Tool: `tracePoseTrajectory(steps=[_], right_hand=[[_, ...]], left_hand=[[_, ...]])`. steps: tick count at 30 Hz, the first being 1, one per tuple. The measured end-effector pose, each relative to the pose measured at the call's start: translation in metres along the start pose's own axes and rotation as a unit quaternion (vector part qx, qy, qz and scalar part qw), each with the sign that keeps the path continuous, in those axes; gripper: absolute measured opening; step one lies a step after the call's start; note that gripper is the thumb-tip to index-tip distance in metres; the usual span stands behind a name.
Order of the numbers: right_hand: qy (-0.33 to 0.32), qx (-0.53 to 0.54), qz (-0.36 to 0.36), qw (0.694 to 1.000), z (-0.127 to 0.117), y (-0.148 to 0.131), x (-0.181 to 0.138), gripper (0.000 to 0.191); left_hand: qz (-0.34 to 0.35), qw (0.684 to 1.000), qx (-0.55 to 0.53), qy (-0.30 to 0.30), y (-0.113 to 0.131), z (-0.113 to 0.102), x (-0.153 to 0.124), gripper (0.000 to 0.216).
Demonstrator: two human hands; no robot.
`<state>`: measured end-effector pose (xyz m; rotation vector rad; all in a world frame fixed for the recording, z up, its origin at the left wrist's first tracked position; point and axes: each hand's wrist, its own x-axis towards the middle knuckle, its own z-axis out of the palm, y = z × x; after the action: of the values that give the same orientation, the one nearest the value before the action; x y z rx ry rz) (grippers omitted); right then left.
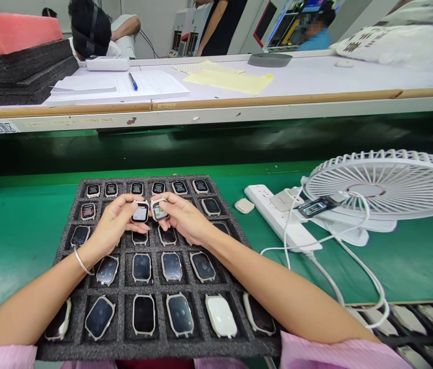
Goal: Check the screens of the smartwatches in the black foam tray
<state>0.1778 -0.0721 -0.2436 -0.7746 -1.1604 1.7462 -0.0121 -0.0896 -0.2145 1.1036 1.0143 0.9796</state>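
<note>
My left hand (118, 220) pinches a smartwatch body (140, 211) with a lit screen, its thumb at the case's left edge. Beside it, my right hand (181, 215) grips a second lit smartwatch (160, 209), the thumb lying over part of the screen. Both watches are strapless with pale cases, held side by side above a dark foam tray (155, 352). Rows of similar watches sit in the tray's compartments. Some in the back row, such as one watch (200, 186), show lit text; many nearer ones are dark. One white watch body (221, 315) lies in the front row. My hands hide several compartments.
Right of the tray are a white power strip (262, 197) with cables, a white fan (385, 184) and a small pale puck (244, 206). More watch parts lie at the lower right. A raised shelf (216, 105) behind holds foam blocks (12, 61), papers and a pen. People are beyond it.
</note>
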Motion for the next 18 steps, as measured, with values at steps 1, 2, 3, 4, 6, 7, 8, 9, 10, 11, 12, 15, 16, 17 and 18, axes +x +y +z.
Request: tracePoseTrajectory(steps=[1, 2, 3, 4, 6, 7, 8, 9, 10, 11, 12, 15, 16, 17, 18], right_hand=[[0.002, 0.01, 0.006, 1.0, -0.0001, -0.0004, -0.0001, 0.029], [0.003, 0.017, 0.009, 1.0, -0.0001, -0.0009, -0.0002, 0.03], [0.004, 0.021, 0.011, 1.0, -0.0001, -0.0015, -0.0004, 0.03], [0.003, 0.019, 0.011, 1.0, 0.0, -0.002, -0.0007, 0.03], [0.001, 0.009, 0.008, 1.0, 0.0, -0.0025, -0.0012, 0.03], [-0.001, 0.004, 0.006, 1.0, 0.0, -0.0025, -0.0013, 0.03], [-0.002, -0.001, 0.003, 1.0, -0.0001, -0.0022, -0.0013, 0.031], [-0.004, -0.006, -0.001, 1.0, -0.0003, -0.0017, -0.0012, 0.031], [-0.004, -0.009, -0.006, 1.0, -0.0004, -0.0012, -0.001, 0.032], [-0.005, -0.013, -0.009, 1.0, -0.0005, -0.0007, -0.0009, 0.032], [-0.006, -0.017, -0.013, 1.0, -0.0006, -0.0003, -0.0007, 0.031], [-0.007, -0.026, -0.022, 0.999, -0.0003, 0.0, -0.0008, 0.03], [-0.007, -0.027, -0.023, 0.999, -0.0002, -0.0002, -0.001, 0.03], [-0.007, -0.028, -0.023, 0.999, 0.0, -0.0005, -0.0013, 0.03], [-0.008, -0.027, -0.023, 0.999, 0.0002, -0.0007, -0.0015, 0.03]], left_hand=[[-0.005, 1.0, -0.007, 0.001, 0.0005, -0.0002, -0.0003, 0.029], [-0.008, 1.0, -0.013, 0.001, 0.0009, -0.0003, -0.0005, 0.028], [-0.009, 1.0, -0.017, -0.001, 0.0012, -0.0005, -0.0006, 0.027], [-0.01, 1.0, -0.019, -0.005, 0.0013, -0.0007, -0.0006, 0.027], [-0.01, 1.0, -0.021, -0.012, 0.0011, -0.0013, -0.0004, 0.028], [-0.009, 1.0, -0.021, -0.014, 0.0008, -0.0017, -0.0003, 0.029], [-0.008, 1.0, -0.021, -0.015, 0.0004, -0.002, -0.0002, 0.03], [-0.008, 1.0, -0.022, -0.016, -0.0001, -0.0024, -0.0001, 0.031], [-0.007, 1.0, -0.022, -0.016, -0.0006, -0.0027, -0.0001, 0.031], [-0.007, 1.0, -0.022, -0.017, -0.001, -0.0029, -0.0001, 0.032], [-0.006, 1.0, -0.021, -0.018, -0.0014, -0.0031, -0.0002, 0.032], [-0.005, 1.0, -0.018, -0.021, -0.0019, -0.0031, -0.0004, 0.033], [-0.004, 1.0, -0.017, -0.02, -0.0018, -0.0029, -0.0004, 0.032], [-0.003, 1.0, -0.016, -0.019, -0.0016, -0.0026, -0.0004, 0.032], [-0.003, 1.0, -0.016, -0.018, -0.0013, -0.0022, -0.0004, 0.032]])
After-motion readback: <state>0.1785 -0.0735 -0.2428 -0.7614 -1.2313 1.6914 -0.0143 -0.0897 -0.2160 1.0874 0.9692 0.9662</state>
